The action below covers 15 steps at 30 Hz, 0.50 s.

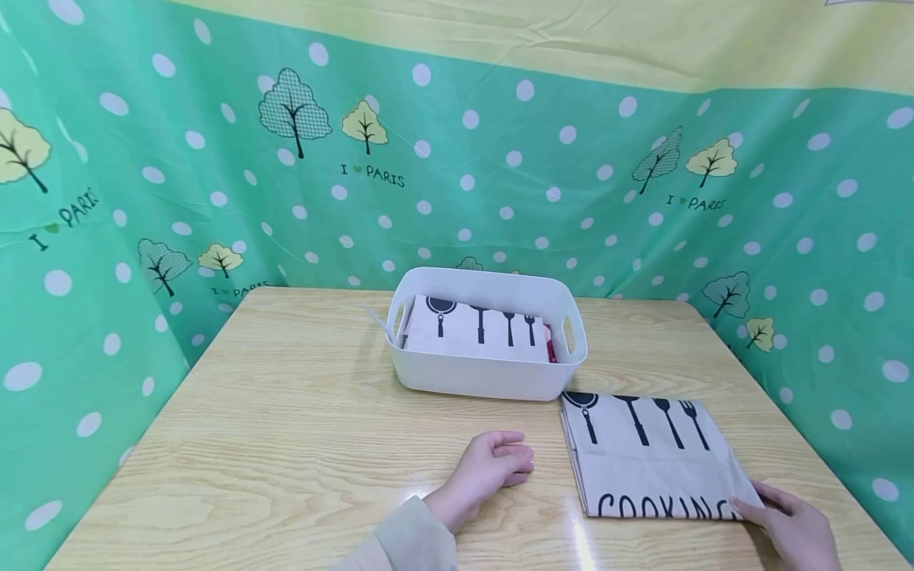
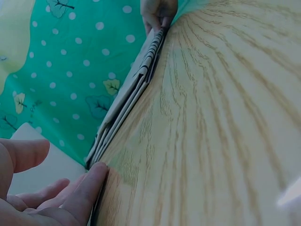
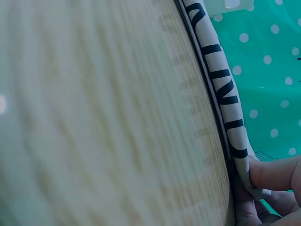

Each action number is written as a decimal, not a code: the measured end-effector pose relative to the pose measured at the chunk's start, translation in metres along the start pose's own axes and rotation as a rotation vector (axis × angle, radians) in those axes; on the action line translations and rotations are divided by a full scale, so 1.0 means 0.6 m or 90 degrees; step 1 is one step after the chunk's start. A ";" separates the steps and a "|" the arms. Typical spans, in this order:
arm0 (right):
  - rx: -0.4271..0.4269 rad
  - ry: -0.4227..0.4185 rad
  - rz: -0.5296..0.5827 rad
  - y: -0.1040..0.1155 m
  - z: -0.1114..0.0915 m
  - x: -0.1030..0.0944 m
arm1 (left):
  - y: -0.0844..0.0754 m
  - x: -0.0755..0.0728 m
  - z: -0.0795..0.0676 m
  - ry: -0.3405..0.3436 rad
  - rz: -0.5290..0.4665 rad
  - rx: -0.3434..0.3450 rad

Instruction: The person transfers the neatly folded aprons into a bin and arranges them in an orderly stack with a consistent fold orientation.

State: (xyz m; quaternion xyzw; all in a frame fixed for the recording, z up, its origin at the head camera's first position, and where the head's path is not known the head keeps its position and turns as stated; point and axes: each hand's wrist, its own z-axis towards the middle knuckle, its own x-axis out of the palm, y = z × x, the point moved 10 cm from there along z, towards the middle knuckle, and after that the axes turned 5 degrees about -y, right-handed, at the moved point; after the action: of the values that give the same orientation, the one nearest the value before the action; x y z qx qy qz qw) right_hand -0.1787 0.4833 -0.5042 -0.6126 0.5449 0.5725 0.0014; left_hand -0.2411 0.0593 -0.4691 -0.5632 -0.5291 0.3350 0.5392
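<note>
A folded pale grey cloth (image 1: 650, 460) with black pan and utensil prints and the word COOKING lies on the table at right. Its near right corner is pinched by my right hand (image 1: 796, 523), with the thumb on top and fingers beneath, as the right wrist view shows at the cloth edge (image 3: 225, 94). My left hand (image 1: 493, 468) is just left of the cloth, its fingers loosely bent and holding nothing. In the left wrist view, the stacked folds (image 2: 124, 101) rise beyond the left fingers (image 2: 89, 188).
Behind the hands stands a white plastic basket (image 1: 478, 377) with handle holes. Inside is another folded cloth (image 1: 471, 337) with the same utensil prints, beside a dark red item (image 1: 549, 345). A green dotted curtain (image 1: 457, 182) surrounds the wooden table (image 1: 286, 428).
</note>
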 end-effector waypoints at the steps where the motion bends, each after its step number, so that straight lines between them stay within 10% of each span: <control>1: -0.002 0.001 -0.002 0.000 -0.001 0.000 | 0.001 0.000 0.000 -0.001 0.001 0.000; 15: -0.006 0.005 -0.020 -0.008 -0.012 0.001 | 0.002 0.006 -0.002 0.002 0.007 0.000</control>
State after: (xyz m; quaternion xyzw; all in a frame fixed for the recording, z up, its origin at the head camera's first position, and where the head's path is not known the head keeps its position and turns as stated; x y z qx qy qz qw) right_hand -0.1705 0.4803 -0.5054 -0.6235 0.5324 0.5726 0.0052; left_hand -0.2389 0.0627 -0.4692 -0.5666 -0.5252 0.3373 0.5379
